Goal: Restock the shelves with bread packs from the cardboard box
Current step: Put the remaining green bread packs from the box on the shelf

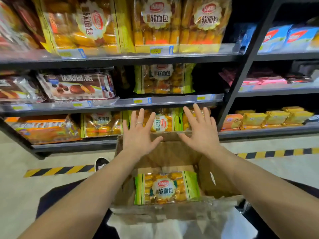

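Observation:
An open cardboard box (pixel 215 176) stands on the floor in front of me, and one green-edged bread pack (pixel 166 188) lies flat in its bottom. My left hand (pixel 138 135) and my right hand (pixel 201 130) hover above the box's far rim, fingers spread, holding nothing. Just beyond them, on the lowest shelf (pixel 74 145), a bread pack (pixel 161 122) lies turned sideways, with another pack (pixel 101 124) to its left. On the middle shelf (pixel 172 100) one green-edged pack (pixel 164 78) stands upright.
Yellow-edged bread packs (pixel 181 21) fill the top shelf. Chocolate pie packs (pixel 76 87) sit at middle left, orange packs (pixel 44 130) at lower left. A second shelving unit (pixel 276 118) with yellow and blue packs stands to the right. Yellow-black floor tape (pixel 57 170) runs past my shoe (pixel 101 163).

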The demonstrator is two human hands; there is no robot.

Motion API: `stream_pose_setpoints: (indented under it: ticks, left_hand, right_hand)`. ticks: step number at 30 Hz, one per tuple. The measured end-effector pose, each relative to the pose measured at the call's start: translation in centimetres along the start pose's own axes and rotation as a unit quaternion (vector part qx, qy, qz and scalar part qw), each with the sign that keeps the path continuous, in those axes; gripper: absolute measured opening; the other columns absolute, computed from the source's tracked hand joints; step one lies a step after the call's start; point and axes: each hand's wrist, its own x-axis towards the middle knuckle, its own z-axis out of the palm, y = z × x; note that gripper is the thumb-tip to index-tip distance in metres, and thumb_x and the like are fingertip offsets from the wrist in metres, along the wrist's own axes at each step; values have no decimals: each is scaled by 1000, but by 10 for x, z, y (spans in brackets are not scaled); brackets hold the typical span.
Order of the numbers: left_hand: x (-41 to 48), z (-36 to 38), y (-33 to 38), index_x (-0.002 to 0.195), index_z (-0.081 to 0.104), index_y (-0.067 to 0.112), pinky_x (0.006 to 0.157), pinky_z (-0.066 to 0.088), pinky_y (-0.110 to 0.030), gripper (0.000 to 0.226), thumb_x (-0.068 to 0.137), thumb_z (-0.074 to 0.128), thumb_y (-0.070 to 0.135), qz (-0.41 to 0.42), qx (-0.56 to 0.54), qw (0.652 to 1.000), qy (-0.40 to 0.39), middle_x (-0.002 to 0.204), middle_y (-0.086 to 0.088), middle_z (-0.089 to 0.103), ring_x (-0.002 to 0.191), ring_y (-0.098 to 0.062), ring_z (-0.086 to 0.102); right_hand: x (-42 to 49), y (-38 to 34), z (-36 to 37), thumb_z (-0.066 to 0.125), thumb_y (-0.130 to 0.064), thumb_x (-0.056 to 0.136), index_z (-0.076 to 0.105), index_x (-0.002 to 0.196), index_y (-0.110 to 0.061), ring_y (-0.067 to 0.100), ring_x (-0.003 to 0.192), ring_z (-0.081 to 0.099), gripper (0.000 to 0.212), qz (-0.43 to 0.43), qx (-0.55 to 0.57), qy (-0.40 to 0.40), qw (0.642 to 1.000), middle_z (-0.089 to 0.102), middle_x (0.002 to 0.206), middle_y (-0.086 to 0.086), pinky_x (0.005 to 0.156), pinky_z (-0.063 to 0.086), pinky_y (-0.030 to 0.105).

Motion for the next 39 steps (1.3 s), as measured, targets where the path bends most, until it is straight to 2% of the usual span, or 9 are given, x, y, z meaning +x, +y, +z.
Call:
stream_pose_setpoints:
  ticks: [11, 17, 21, 25, 29, 31, 33, 36, 39]
  left_hand:
    - [-50, 68, -15, 152, -6, 38, 117, 4, -59, 90, 83, 37, 76, 5, 12, 990, -137, 163, -7, -6, 148, -32, -10]
    - [-38, 118, -28, 152, -9, 37, 115, 7, -59, 93, 81, 34, 79, 9, 26, 973, -229, 162, -9, -7, 148, -35, -9]
    - [-23, 160, -28, 152, -8, 38, 114, 11, -60, 94, 82, 44, 74, -3, -1, 954, -300, 163, -6, -7, 147, -37, -7]
    - [-13, 216, -27, 151, -9, 41, 113, 13, -62, 97, 81, 49, 74, -41, -22, 916, -397, 163, -3, -9, 147, -36, -8]
    - [-12, 267, -32, 149, -16, 43, 111, 22, -61, 103, 78, 52, 74, -91, -3, 859, -503, 161, -13, -11, 146, -42, -4]
    - [-18, 287, -39, 148, -20, 42, 110, 28, -54, 108, 78, 58, 70, -109, -14, 828, -549, 160, -22, 1, 145, -44, 11]
    - [-30, 306, -44, 146, -26, 40, 108, 36, -46, 115, 77, 62, 67, -107, -41, 806, -581, 153, -26, 26, 137, -41, 34]
    - [-47, 330, -40, 142, -36, 35, 102, 41, -42, 125, 75, 65, 67, -130, -86, 788, -595, 142, -24, 43, 124, -37, 50]
    - [-53, 338, -31, 139, -38, 40, 104, 37, -45, 135, 64, 69, 74, -202, -156, 761, -596, 150, -27, 25, 130, -41, 42]
  right_hand:
    - [-60, 12, 66, 59, -62, 82, -1, 152, -39, 34, 149, 0, 95, 44, 76, -183, 979, -4, 163, 2, 118, 17, 52]
    - [-53, 29, 117, 58, -64, 82, -6, 152, -42, 34, 149, -5, 97, 53, 60, -283, 956, -9, 163, 0, 118, 11, 53]
    - [-43, 43, 163, 63, -62, 80, -11, 149, -45, 33, 149, -9, 103, 95, 56, -380, 918, -16, 162, -1, 119, 6, 53]
    - [-38, 58, 218, 66, -64, 75, -14, 149, -45, 36, 148, -9, 110, 117, 31, -491, 863, -18, 161, 6, 118, 7, 54]
    - [-38, 69, 268, 68, -67, 71, -29, 141, -49, 42, 147, -8, 121, 147, 8, -588, 795, -17, 159, 20, 116, 6, 57]
    - [-42, 74, 292, 69, -63, 74, -35, 136, -51, 45, 146, -5, 122, 160, -8, -622, 767, -13, 158, 25, 115, 8, 59]
    - [-50, 79, 314, 72, -53, 77, -42, 127, -55, 45, 146, 9, 125, 171, 6, -651, 739, 2, 159, 27, 116, 16, 57]
    - [-66, 79, 336, 77, -39, 78, -45, 124, -53, 39, 136, 38, 131, 176, 57, -657, 731, 30, 152, 27, 110, 34, 50]
    - [-73, 74, 339, 77, -43, 78, -43, 132, -47, 40, 136, 39, 131, 187, 86, -646, 735, 20, 154, 30, 110, 36, 47]
